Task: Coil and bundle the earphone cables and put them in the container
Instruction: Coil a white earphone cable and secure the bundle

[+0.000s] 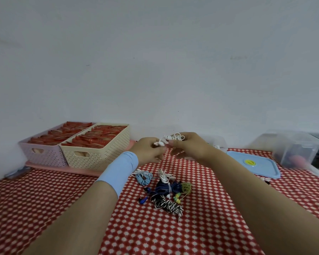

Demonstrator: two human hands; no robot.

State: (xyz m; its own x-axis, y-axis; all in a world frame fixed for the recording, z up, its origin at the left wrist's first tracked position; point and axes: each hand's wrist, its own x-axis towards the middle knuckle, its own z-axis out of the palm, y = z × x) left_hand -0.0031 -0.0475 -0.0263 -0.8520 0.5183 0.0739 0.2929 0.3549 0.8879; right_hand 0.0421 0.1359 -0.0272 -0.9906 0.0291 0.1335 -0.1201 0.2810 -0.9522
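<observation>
Both hands are raised over the table and share a white earphone cable (pixel 174 137). My right hand (pixel 187 146) grips its coiled loops. My left hand (pixel 148 149), with a light blue wristband, pinches the earbud end. Below them on the red checked cloth lies a pile of coiled earphones: a light blue one (pixel 144 177), a white one (pixel 164 176), a dark blue one (pixel 167 187), an olive green one (pixel 186 187) and a black-and-white striped one (pixel 168 206). A clear container (pixel 218 142) stands just behind my right hand, mostly hidden.
Two perforated baskets, lilac (pixel 42 153) and cream (pixel 98 155), full of red packets, stand on a pink tray at the back left. A blue lid (pixel 256 165) lies at the right. A clear plastic box (pixel 295 150) stands at the far right.
</observation>
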